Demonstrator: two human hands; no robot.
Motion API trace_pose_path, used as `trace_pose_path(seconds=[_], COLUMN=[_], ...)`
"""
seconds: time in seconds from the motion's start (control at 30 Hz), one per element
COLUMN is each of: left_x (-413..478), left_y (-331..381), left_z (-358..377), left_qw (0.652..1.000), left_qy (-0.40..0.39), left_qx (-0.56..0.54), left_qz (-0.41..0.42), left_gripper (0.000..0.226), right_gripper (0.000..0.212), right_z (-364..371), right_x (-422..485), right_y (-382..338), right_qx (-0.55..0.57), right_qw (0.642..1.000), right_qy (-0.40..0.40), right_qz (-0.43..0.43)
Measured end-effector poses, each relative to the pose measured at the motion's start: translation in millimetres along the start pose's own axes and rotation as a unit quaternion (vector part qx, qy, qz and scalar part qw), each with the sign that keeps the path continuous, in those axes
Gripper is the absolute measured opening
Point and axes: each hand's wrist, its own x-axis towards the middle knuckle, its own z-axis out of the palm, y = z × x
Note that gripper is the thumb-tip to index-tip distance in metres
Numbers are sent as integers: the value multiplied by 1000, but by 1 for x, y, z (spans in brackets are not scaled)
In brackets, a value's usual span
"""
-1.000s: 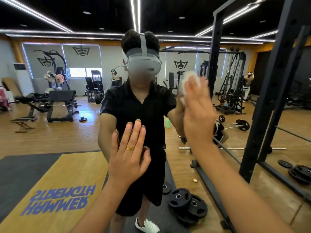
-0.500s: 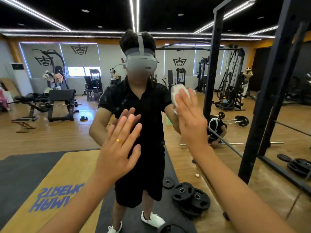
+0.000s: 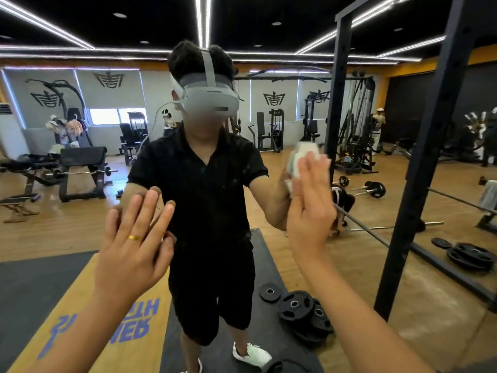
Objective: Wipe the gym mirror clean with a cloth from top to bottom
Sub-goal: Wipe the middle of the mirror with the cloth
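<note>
Left of my reflection (image 3: 209, 197), my left hand (image 3: 131, 249) is up against the mirror (image 3: 80, 232). Its fingers are straight and slightly spread, and it holds nothing. The fingertips meet their mirrored twins, so I judge the palm is bracing on the glass. A gold ring (image 3: 134, 237) sits on one finger.

Across the black shirt of my reflection I can make out faint pale specks. They look like spots on the glass, though they are too small to be sure.

Right of my reflection, at about its shoulder height, my right hand (image 3: 312, 211) presses the white cloth (image 3: 301, 157) flat onto the mirror. The fingers are straight and close together, pushing rather than clutching. The cloth bunches above and to the left of my fingertips, and I cannot see my thumb. Further right stands the black rack upright (image 3: 419, 184), near this hand but apart from it.

I take this as mid-stroke in the wiping, with the cloth roughly halfway down the glass. The stretch below my reflection's chest, down to the mirrored weight plates (image 3: 301, 313) by its feet, looks like it is not yet done.

The next move calls for dragging the cloth straight down with even, flat pressure. I should keep the wad under my fingers so that bare skin does not smear the glass. My bracing left hand will leave its own print, so that patch needs a pass too. I will have to bend to reach the bottom edge.
</note>
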Motion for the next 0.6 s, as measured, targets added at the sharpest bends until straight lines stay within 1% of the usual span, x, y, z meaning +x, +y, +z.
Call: trace_pose_path(seconds=[0.03, 0.1, 0.17, 0.2, 0.27, 0.37, 0.43, 0.47, 0.5, 0.57, 0.6], left_x=[0, 0, -1, -1, -1, -2, -1, -1, -1, -1, -1], left_y=[-1, -2, -1, -1, -1, -3, -3, -3, -2, -2, -2], left_z=[-1, -2, -2, -2, -1, -1, -1, -1, -1, -1, -1], left_qw=[1000, 1000, 1000, 1000, 1000, 1000, 1000, 1000, 1000, 1000, 1000], left_qy=[-2, -7, -10, -12, -12, -12, -10, -9, -8, -6, -6], left_qx=[0, -9, -14, -16, -20, -18, -19, -17, -15, -14, -15], left_qz=[0, -3, -6, -9, -11, -10, -11, -12, -13, -15, -16], left_gripper=[59, 59, 58, 58, 57, 57, 57, 57, 56, 56, 56], right_gripper=[37, 36, 35, 38, 43, 35, 36, 37, 38, 44, 46], right_z=[1, -4, -8, -9, -8, -4, 2, 10, 14, 18, 15], right_x=[-9, -17, -8, 0, 18, 34, 27, 14, -3, -35, -42], right_y=[-4, -1, 17, 25, 32, 22, -1, -11, -23, -36, -35], right_qx=[4, 7, -23, -34, -46, -64, -44, -43, -46, -32, -16], right_qw=[998, 980, 965, 966, 982, 995, 998, 998, 997, 988, 977], right_qy=[-46, -125, -141, -130, -79, 11, 38, 35, 14, -74, -115], right_qz=[-52, -154, -218, -220, -166, -82, -35, -36, -55, -132, -181])
